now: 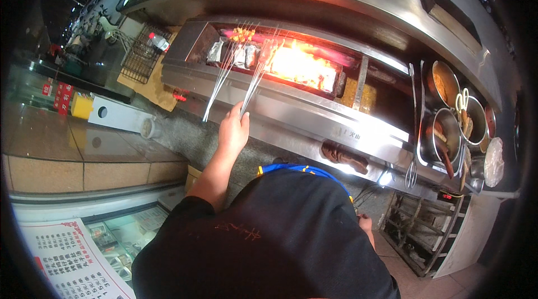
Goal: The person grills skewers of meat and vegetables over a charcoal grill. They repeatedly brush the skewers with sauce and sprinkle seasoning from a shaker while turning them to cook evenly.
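My left hand grips the handle ends of a bunch of metal skewers. Meat on their far ends lies over the charcoal grill, at the left edge of bright flames. Left of that bunch, a second set of skewers rests across the grill with small browned pieces at the back, untouched by my hand. Beneath the skewers sit foil-wrapped blocks. My right hand hangs low beside my body, mostly hidden by my black shirt; its fingers cannot be made out.
To the right, a tray holds metal pots with brushes and sauces; a whisk hangs over the front edge. A dark cloth lies on the lower ledge. At left are a wire rack, a bottle and a glass display case.
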Demonstrator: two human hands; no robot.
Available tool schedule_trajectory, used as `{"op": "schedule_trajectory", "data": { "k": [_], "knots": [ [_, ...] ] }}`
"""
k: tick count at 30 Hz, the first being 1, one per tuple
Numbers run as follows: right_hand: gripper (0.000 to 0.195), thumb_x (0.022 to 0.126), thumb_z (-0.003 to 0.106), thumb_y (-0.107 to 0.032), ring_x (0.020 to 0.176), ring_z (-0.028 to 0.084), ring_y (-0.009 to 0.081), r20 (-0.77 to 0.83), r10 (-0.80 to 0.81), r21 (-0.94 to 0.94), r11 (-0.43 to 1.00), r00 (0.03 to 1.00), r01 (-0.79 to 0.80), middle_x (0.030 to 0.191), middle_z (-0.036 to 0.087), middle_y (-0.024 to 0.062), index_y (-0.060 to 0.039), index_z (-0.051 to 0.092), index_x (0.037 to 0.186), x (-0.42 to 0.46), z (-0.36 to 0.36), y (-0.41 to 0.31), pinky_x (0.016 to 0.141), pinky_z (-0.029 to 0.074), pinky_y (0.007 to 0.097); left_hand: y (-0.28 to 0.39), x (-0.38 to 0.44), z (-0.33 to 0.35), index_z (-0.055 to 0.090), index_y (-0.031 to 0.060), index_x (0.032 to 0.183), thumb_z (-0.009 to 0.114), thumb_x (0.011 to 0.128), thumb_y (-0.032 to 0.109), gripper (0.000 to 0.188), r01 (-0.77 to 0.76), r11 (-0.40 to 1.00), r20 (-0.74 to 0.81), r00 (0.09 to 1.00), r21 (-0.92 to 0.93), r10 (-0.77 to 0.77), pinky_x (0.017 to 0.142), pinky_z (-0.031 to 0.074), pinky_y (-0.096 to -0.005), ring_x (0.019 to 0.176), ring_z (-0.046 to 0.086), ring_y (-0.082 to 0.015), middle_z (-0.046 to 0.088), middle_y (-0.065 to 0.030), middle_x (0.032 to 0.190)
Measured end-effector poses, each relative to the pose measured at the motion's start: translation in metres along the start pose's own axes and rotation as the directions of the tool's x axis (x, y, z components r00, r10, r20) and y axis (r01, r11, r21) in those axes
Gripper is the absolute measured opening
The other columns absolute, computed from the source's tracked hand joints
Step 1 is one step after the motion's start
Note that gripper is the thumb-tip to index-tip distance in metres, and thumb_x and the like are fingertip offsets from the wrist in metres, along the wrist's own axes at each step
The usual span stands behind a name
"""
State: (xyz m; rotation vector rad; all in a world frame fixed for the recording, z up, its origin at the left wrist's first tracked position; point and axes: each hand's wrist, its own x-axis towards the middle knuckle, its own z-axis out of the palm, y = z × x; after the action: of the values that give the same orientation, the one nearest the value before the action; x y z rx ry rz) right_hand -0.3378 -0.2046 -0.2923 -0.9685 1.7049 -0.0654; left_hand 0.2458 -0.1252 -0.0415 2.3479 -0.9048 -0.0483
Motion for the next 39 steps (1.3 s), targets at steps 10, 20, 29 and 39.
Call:
{"op": "schedule_trajectory", "data": {
  "k": [10,20,29,39],
  "knots": [
    [0.009,0.093,0.054,-0.011,0.059,0.06,0.0253,0.029,0.088,-0.071,0.994,0.996,-0.086,0.076,0.061,0.0098,-0.006,0.06,0.098,-0.009,-0.012,0.007,0.048,0.047,0.0406,-0.014,-0.002,0.008,0.061,0.0022,0.119,0.055,0.094,0.015,0.029,-0.096,0.992,-0.05,0.994,-0.076,0.093,0.081,0.051,-0.047,0.093,0.063,-0.0436,0.065,-0.0271,0.098],
    [0.009,0.093,0.051,-0.01,0.06,0.063,0.0257,0.061,0.078,0.044,0.996,0.995,-0.081,0.078,0.063,0.0083,-0.008,0.058,0.098,-0.004,-0.01,0.008,0.048,0.047,0.0405,-0.021,0.007,0.017,0.064,0.0042,0.106,0.056,0.098,0.015,0.015,0.173,0.861,0.131,0.983,-0.479,-0.125,0.047,0.031,-0.0205,0.053,0.036,-0.0007,0.043,0.0062,0.066],
    [0.009,0.095,0.051,-0.013,0.064,0.066,0.0274,0.035,0.144,0.006,0.99,0.989,-0.144,0.081,0.065,0.0085,-0.0099,0.056,0.102,-0.005,-0.005,0.007,0.048,0.049,0.041,0.005,0.029,0.001,0.06,0.0052,0.108,0.052,0.099,0.018,0.018,0.601,0.439,0.55,0.796,-0.668,-0.253,0.041,0.028,-0.0204,0.047,0.035,-0.0028,0.052,0.0001,0.068],
    [0.009,0.094,0.052,-0.013,0.064,0.066,0.0268,0.026,0.15,0.003,0.989,0.988,-0.15,0.081,0.065,0.0083,-0.0103,0.057,0.1,-0.016,-0.003,0.003,0.049,0.048,0.0402,0.006,0.032,0.0,0.059,0.0029,0.108,0.052,0.099,0.019,0.02,0.602,0.438,0.548,0.796,-0.668,-0.257,0.038,0.027,-0.0203,0.044,0.035,-0.0038,0.056,-0.0035,0.071]
  ]
}}
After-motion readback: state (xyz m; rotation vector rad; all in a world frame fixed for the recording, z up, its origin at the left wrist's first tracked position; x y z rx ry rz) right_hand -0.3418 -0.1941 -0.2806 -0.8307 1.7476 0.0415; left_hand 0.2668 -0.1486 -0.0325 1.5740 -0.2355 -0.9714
